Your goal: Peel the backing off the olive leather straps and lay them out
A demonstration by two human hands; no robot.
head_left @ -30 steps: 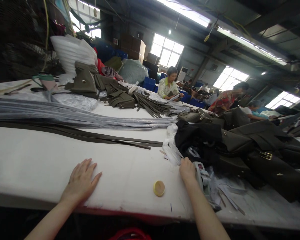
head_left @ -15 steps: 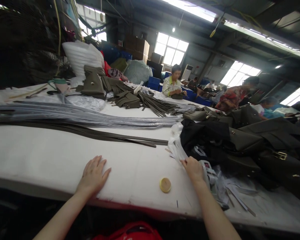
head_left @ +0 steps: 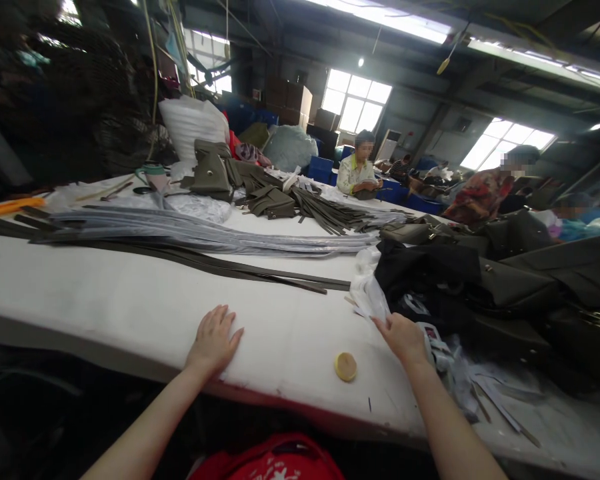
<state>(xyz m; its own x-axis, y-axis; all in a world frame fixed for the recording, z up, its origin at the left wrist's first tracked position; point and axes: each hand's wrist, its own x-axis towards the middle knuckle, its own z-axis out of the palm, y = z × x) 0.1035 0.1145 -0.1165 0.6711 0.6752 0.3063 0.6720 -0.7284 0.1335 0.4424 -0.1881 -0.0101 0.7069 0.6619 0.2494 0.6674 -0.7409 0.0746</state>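
My left hand (head_left: 214, 341) lies flat on the white tabletop (head_left: 130, 293) near its front edge, fingers out and holding nothing. Farther right, my right hand (head_left: 403, 337) is closed, with thumb and forefinger at the lower end of a crumpled clear plastic bag (head_left: 369, 283), which it seems to pinch. Between the two hands sits a small yellow roll of tape (head_left: 345, 367). Beyond them, long dark olive straps (head_left: 220, 265) run across the table. A bundle of strips in clear plastic wrap (head_left: 205, 233) lies just behind those straps.
Dark olive bags (head_left: 510, 280) with buckles are heaped on the right, beside paper and plastic scraps (head_left: 500, 393). More bag pieces (head_left: 213, 170) and a cup (head_left: 155, 177) stand at the back left. A co-worker (head_left: 360, 167) sits across the table; another person (head_left: 485, 187) leans farther right.
The camera has turned slightly left, so everything sits farther right in the picture and an orange item appears at the left edge. Both hands keep about the same places on the table.
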